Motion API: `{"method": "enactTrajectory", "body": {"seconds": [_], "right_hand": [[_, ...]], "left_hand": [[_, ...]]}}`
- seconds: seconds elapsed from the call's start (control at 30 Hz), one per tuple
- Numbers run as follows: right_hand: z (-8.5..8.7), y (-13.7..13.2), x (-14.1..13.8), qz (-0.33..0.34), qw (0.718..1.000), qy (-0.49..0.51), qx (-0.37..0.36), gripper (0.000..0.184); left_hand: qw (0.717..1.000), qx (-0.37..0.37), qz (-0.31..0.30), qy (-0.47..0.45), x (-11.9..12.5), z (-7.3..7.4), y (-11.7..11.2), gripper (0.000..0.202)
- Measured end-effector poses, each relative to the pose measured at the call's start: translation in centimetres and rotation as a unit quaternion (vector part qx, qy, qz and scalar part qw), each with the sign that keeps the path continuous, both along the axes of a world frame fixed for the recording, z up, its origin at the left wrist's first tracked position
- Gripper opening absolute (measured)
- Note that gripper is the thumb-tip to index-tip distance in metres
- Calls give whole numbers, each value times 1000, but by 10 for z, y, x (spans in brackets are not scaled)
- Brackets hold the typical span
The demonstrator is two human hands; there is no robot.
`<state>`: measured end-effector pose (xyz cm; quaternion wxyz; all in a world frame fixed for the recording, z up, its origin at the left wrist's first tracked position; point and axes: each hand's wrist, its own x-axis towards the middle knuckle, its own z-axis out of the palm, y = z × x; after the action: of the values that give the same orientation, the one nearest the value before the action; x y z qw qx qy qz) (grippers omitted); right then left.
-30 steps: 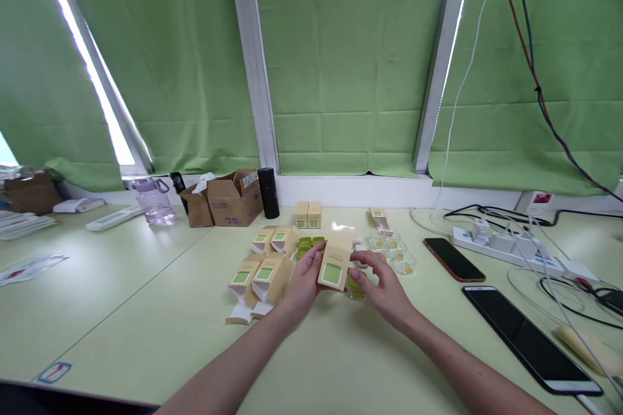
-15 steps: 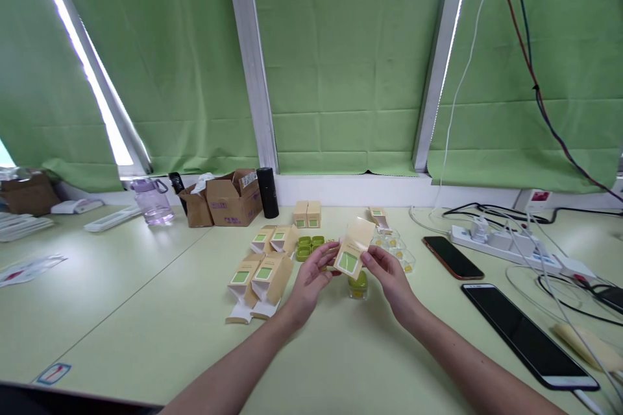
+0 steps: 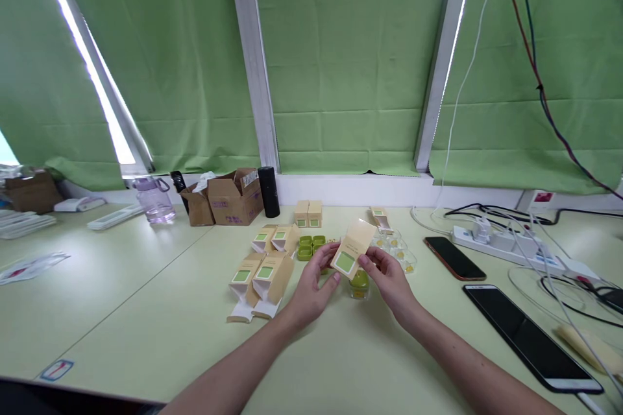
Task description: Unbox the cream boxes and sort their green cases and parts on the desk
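Note:
Between my two hands is a small cream carton [image 3: 355, 240] with a green square on its front and its top flap standing up. The fingers of my left hand [image 3: 314, 285] are closed on its left side. My right hand [image 3: 389, 275] grips the right side, thumb near the front edge. Just below the carton, a small clear container with a green top [image 3: 359, 285] stands on the table, partly covered by the carton. Green square containers [image 3: 311, 248] sit together behind my left hand. Clear rounded pieces with yellow spots [image 3: 396, 246] lie behind my right hand.
Several open cream cartons [image 3: 272, 272] stand left of my hands, and two closed cartons [image 3: 308, 213] are at the back. On the right lie two phones [image 3: 528, 334], a power strip [image 3: 506, 246] and tangled cables. A brown cardboard box [image 3: 233, 201], black cylinder [image 3: 268, 191] and purple bottle [image 3: 153, 200] stand back left.
The carton has tilted slightly in my hands, and my left thumb has lifted away from it. The whole view has shifted a little; the things on the table keep their places.

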<state>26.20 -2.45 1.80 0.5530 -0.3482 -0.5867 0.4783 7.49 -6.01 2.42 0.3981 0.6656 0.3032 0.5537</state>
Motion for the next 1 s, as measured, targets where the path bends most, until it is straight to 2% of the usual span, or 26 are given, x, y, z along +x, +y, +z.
{"method": "enactTrajectory", "body": {"seconds": [0.2, 0.4, 0.67, 0.87, 1.0], "right_hand": [[-7, 3, 1, -25, 998, -41, 31, 52], [-10, 5, 1, 7, 999, -38, 37, 50], [-8, 4, 0, 12, 1000, -13, 22, 54], [-5, 3, 1, 20, 1000, 8, -13, 58], [-3, 3, 1, 25, 999, 28, -31, 60]], "left_hand": [[1000, -5, 3, -9, 0, 0, 1, 49], [1000, -5, -1, -16, -1, 0, 2, 49], [999, -17, -3, -30, 0, 0, 2, 48], [999, -33, -15, -35, -1, 1, 0, 61], [999, -36, 3, -19, 1, 3, -2, 58]]}}
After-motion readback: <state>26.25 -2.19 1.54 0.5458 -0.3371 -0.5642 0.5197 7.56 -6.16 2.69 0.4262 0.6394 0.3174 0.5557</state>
